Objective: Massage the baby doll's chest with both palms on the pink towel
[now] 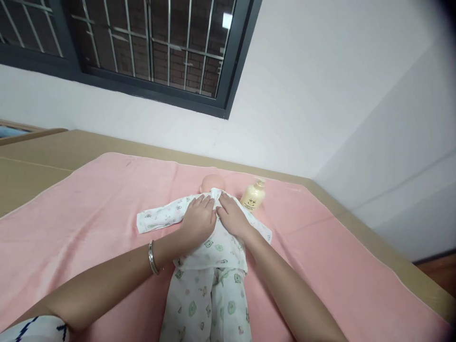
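A doll [213, 183] lies on a pink cloth, its bald head at the far end, dressed in a white printed top [217, 251] and matching trousers [194, 304]. My left hand [199, 221], below a silver bangle, rests on the left side of the doll's chest with its fingers stretched out. On the right side of the chest, near the collar, my right hand [231, 216] lies with its fingers extended. Both palms are against the fabric and hidden from view. The top's sleeves spread out to either side.
A pale yellow pump bottle [252, 195] stands just right of the doll's shoulder. The pink cloth [107, 199] covers a tan surface [42, 147]. Beyond are a white wall and a dark-framed barred window [149, 88].
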A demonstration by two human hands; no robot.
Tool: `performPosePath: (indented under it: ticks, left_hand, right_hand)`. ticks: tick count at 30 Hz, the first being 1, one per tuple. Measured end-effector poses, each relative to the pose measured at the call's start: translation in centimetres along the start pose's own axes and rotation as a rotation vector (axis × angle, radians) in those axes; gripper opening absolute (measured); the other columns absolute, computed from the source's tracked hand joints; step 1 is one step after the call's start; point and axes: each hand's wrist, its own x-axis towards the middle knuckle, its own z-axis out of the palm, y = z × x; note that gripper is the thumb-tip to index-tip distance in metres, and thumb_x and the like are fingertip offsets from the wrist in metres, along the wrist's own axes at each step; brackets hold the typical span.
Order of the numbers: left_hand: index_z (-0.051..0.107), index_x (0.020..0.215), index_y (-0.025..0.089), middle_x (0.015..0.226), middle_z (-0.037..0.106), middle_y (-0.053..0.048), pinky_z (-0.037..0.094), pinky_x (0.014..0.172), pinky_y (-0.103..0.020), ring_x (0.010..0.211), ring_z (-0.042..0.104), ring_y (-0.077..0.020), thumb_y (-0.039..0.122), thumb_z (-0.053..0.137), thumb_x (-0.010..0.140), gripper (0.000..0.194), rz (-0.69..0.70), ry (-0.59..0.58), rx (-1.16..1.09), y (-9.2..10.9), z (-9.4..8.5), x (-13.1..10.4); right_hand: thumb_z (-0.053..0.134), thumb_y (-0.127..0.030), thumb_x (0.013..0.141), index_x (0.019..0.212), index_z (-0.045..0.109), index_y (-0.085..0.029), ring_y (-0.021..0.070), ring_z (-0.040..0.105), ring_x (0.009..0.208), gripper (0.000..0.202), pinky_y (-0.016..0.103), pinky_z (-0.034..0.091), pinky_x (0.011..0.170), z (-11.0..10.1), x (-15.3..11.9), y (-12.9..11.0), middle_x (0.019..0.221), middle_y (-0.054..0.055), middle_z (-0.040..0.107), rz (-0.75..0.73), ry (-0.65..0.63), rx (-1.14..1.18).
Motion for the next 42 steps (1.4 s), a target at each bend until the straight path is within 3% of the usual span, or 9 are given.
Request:
performPosePath:
  ticks: [5,9,14,17,23,28,32,38,42]
  left_hand:
    - [0.055,0.131,0.008,0.140,0.056,-0.015,0.034,0.113,-0.044,0.133,0.047,-0.0288,0.024,0.038,0.094,0.044,-0.031,-0.059,-0.039,-0.7,-0.9,1.1]
    - [0.063,0.114,0.014,0.123,0.067,-0.013,0.046,0.101,-0.040,0.116,0.061,-0.0267,0.019,0.036,0.092,0.035,-0.030,-0.184,-0.039,-1.7,-2.0,2.7]
    - [0.059,0.122,0.004,0.130,0.061,-0.022,0.039,0.107,-0.047,0.126,0.054,-0.0327,0.017,0.040,0.089,0.040,0.024,-0.060,0.110,0.0,-1.2,0.8]
    - [0.059,0.123,0.005,0.130,0.062,-0.021,0.037,0.109,-0.046,0.127,0.053,-0.0320,0.016,0.042,0.087,0.041,0.083,-0.057,0.100,0.6,-1.4,0.1]
    - [0.063,0.111,0.014,0.121,0.068,-0.014,0.047,0.101,-0.038,0.114,0.062,-0.0244,0.018,0.035,0.093,0.034,0.029,-0.170,-0.089,-1.4,-2.5,2.3]
    - [0.057,0.127,0.004,0.136,0.058,-0.020,0.035,0.113,-0.044,0.130,0.052,-0.0290,0.017,0.037,0.093,0.042,0.025,-0.077,0.040,-0.2,-1.5,1.0]
    - [0.062,0.122,0.011,0.131,0.063,-0.015,0.038,0.112,-0.040,0.128,0.054,-0.0259,0.015,0.040,0.090,0.039,0.008,-0.059,-0.008,0.7,-1.8,0.3]
    - [0.061,0.121,0.012,0.131,0.062,-0.015,0.038,0.112,-0.042,0.128,0.053,-0.0262,0.021,0.037,0.093,0.038,-0.014,-0.034,-0.110,-1.2,-0.9,1.4]
    - [0.055,0.130,0.010,0.139,0.057,-0.014,0.033,0.116,-0.045,0.134,0.047,-0.0267,0.023,0.035,0.094,0.043,-0.031,0.061,-0.127,-1.6,0.8,1.0]
  right_hand:
    - [0.036,-0.020,0.091,0.142,0.046,-0.009,0.0245,0.037,0.140,0.053,0.044,0.024,0.118,0.3,-0.6,-1.2,0.149,0.015,0.044,0.040,0.016,-0.044]
    - [0.034,-0.019,0.093,0.144,0.043,-0.006,0.0263,0.032,0.144,0.054,0.042,0.024,0.119,0.2,-2.2,-3.3,0.151,0.016,0.042,0.059,-0.018,-0.111]
    - [0.032,-0.026,0.098,0.137,0.052,-0.012,0.0235,0.037,0.141,0.046,0.042,0.029,0.116,-0.5,-0.7,-1.3,0.148,0.013,0.047,0.065,-0.033,-0.029]
    - [0.033,-0.025,0.097,0.133,0.054,-0.012,0.0250,0.040,0.138,0.043,0.046,0.030,0.115,-0.4,-0.1,-0.6,0.144,0.014,0.050,0.103,0.007,-0.045]
    - [0.037,-0.021,0.094,0.140,0.048,-0.005,0.0297,0.037,0.141,0.050,0.043,0.028,0.117,0.5,-2.4,-3.7,0.146,0.019,0.047,0.082,0.041,-0.173]
    - [0.033,-0.023,0.097,0.136,0.053,-0.010,0.0239,0.042,0.137,0.046,0.041,0.030,0.116,-0.2,-1.1,-2.0,0.145,0.014,0.050,0.051,0.030,-0.047]
    - [0.033,-0.024,0.097,0.137,0.050,-0.006,0.0254,0.039,0.140,0.047,0.043,0.028,0.117,0.0,-0.5,-1.2,0.148,0.017,0.046,0.089,0.045,-0.056]
    - [0.037,-0.023,0.094,0.137,0.052,-0.007,0.0302,0.042,0.138,0.048,0.044,0.035,0.113,0.3,-2.5,-4.3,0.145,0.018,0.049,0.132,0.040,-0.156]
    - [0.038,-0.027,0.094,0.140,0.048,-0.009,0.0272,0.038,0.140,0.050,0.043,0.031,0.115,0.5,-1.9,-3.0,0.148,0.016,0.046,0.107,0.083,-0.099]
